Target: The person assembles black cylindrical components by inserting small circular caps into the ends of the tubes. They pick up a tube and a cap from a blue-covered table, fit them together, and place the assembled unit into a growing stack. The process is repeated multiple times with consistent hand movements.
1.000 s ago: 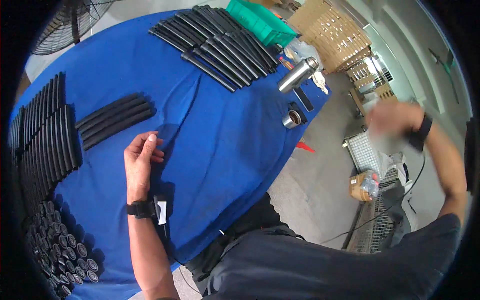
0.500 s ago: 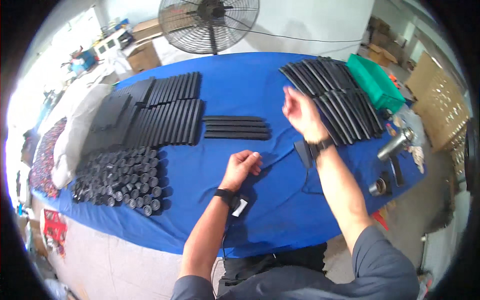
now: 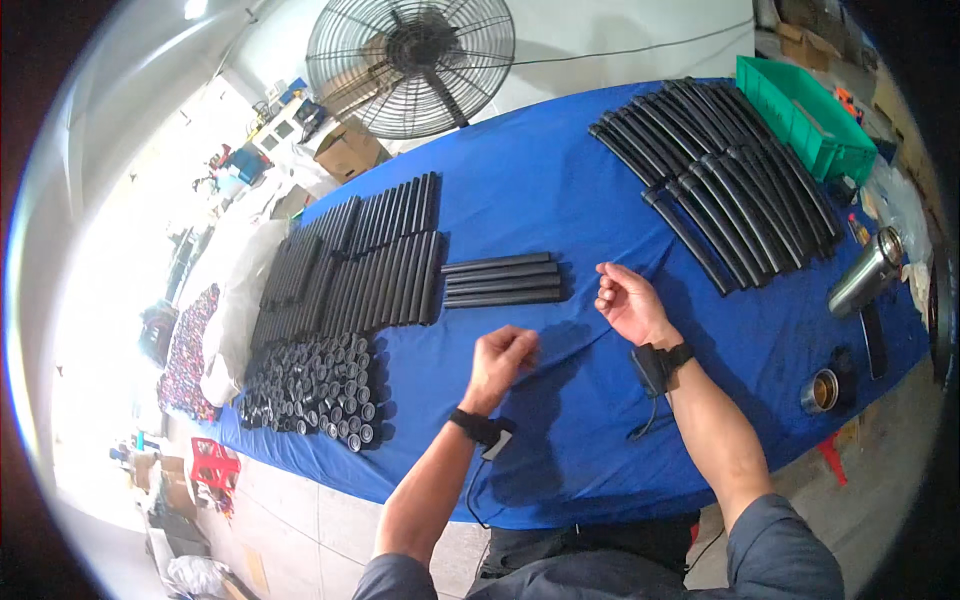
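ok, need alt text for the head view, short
A person's two empty hands, left hand loosely curled and right hand half open, hover over a blue table just below a small row of black tubes. More black tubes lie in batches to the left and right, with a steel flask nearby.

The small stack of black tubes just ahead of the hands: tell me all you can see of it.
The small stack of black tubes is four straight, matte black tubes, plastic or rubber by the look, lying flat side by side on the blue table cover. They run left to right, ends roughly flush. It sits just right of the larger block of black tubes, apart from it. Neither the left hand nor the right hand touches it.
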A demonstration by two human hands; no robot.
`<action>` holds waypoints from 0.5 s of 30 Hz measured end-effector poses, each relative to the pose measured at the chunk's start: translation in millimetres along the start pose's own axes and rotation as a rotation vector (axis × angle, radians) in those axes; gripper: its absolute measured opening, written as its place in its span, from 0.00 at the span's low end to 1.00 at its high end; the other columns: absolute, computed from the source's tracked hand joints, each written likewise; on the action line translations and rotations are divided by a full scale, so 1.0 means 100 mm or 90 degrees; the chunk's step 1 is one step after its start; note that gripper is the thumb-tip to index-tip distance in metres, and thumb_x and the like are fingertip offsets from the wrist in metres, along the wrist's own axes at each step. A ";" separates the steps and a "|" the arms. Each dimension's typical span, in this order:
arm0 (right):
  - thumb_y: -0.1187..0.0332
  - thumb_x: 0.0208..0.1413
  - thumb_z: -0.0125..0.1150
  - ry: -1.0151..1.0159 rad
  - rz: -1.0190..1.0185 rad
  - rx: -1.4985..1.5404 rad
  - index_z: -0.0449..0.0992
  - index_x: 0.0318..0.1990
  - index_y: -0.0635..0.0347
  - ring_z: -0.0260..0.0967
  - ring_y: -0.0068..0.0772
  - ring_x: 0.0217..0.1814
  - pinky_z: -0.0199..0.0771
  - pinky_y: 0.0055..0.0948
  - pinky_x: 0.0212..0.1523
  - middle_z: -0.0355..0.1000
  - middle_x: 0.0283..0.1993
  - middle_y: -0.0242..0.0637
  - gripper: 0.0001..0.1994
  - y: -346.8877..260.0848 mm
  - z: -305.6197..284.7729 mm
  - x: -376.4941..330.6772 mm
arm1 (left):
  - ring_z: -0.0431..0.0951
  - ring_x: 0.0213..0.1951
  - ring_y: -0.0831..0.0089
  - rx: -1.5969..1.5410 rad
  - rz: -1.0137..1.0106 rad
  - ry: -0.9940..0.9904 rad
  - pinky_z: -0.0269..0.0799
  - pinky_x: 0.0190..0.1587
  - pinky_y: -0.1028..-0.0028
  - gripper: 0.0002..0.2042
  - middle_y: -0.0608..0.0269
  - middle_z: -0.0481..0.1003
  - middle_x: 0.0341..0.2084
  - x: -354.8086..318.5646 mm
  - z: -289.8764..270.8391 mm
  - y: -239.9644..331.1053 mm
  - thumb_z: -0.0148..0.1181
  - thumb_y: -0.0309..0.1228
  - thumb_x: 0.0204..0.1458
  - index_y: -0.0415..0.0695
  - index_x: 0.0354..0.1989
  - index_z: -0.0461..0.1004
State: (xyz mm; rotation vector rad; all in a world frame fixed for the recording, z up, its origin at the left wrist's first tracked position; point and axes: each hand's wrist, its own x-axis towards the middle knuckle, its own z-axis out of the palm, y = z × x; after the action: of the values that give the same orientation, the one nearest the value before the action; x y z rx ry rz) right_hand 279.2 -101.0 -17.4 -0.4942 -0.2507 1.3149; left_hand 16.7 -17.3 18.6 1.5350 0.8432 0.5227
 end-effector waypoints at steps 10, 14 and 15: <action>0.65 0.63 0.66 0.047 -0.030 -0.185 0.79 0.38 0.58 0.70 0.20 0.26 0.74 0.24 0.30 0.72 0.27 0.28 0.07 -0.04 0.16 -0.10 | 0.53 0.73 0.40 0.748 0.246 0.060 0.57 0.72 0.53 0.37 0.33 0.52 0.73 0.40 -0.19 0.00 0.62 0.46 0.60 0.40 0.73 0.57; 0.64 0.64 0.65 0.059 -0.047 -0.193 0.79 0.38 0.59 0.69 0.20 0.25 0.73 0.23 0.29 0.72 0.27 0.27 0.08 -0.12 0.06 -0.15 | 0.48 0.75 0.36 0.777 0.209 0.054 0.54 0.74 0.52 0.38 0.30 0.48 0.73 0.32 -0.08 -0.07 0.60 0.46 0.62 0.40 0.75 0.53; 0.63 0.65 0.64 0.056 -0.046 -0.190 0.79 0.39 0.59 0.69 0.19 0.25 0.73 0.22 0.29 0.72 0.27 0.26 0.08 -0.14 0.06 -0.14 | 0.48 0.75 0.37 0.789 0.204 0.056 0.54 0.74 0.52 0.38 0.30 0.48 0.73 0.28 -0.03 -0.04 0.59 0.45 0.62 0.40 0.75 0.53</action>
State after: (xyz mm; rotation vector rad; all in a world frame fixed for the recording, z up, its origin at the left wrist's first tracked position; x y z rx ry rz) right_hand 285.0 -116.2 -4.4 -0.7867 -0.3916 1.1881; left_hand 31.2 6.4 11.3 2.8246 1.0602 0.2705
